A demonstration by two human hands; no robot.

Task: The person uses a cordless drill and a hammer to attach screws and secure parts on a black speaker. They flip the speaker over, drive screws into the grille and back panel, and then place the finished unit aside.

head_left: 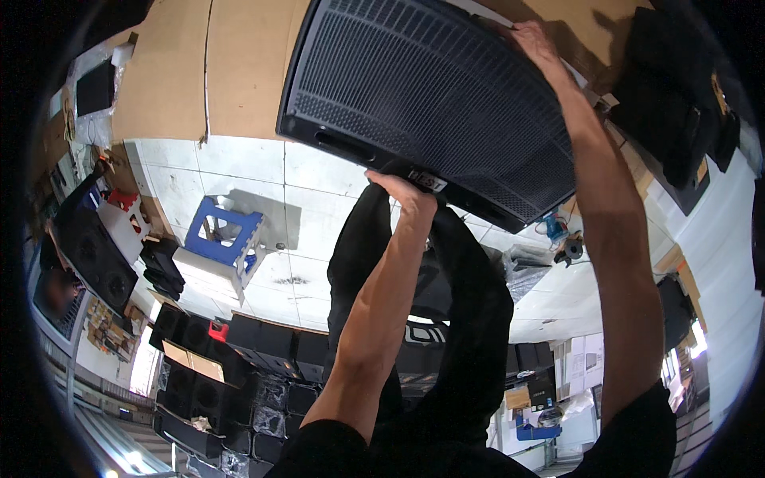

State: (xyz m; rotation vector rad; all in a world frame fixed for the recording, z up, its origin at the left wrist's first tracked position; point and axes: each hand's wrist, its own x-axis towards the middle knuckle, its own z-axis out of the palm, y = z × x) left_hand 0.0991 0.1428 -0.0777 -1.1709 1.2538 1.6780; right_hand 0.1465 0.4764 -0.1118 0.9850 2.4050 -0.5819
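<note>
A large black loudspeaker cabinet (422,88) with a slotted grille fills the upper middle, tilted so that its front faces up toward me. My left hand (405,191) supports its near long edge, close to a small pale label; the fingers go out of sight beneath the cabinet. Around the far right edge, my right hand (539,46) grips the cabinet, with the arm reaching along its right side. Some of the right fingers are hidden behind the rim. A dark handle recess (344,146) shows in the near edge, left of my left hand.
Brown cardboard (163,76) covers the surface beyond. A blue and white step stool (225,235) stands on the white tiled floor at left. Farther left, a person (60,291) is beside another black speaker (94,251). Blue tool (554,227) lies right; stacked black cabinets (267,346) stand behind.
</note>
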